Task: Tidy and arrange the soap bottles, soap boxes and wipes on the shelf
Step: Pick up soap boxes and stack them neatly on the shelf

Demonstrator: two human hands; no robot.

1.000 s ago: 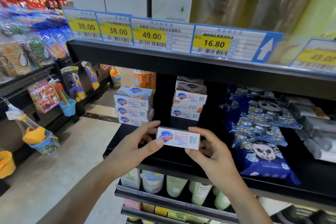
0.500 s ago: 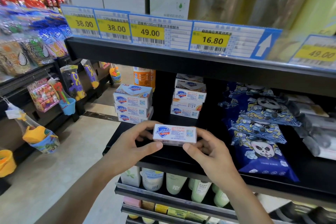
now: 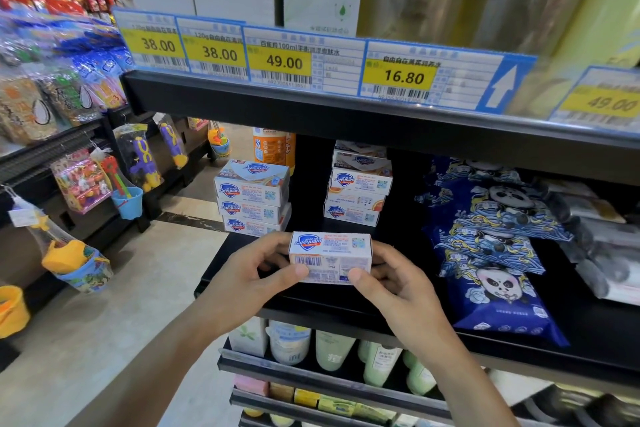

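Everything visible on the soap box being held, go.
The Safeguard soap box is a small white rectangular carton, apparently card, with a blue shield logo, fine print and a QR code on its upper long face and a barcode on the face turned toward the camera. It looks closed and undented. It lies level, long side across, above the front of the black shelf. The left hand grips its left end, the right hand its right end, thumbs on the near face.

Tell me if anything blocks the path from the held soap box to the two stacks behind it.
Nothing visible does. The soap box, held by the left hand and right hand, sits above the shelf front; bare shelf lies between it and the left stack and right stack.
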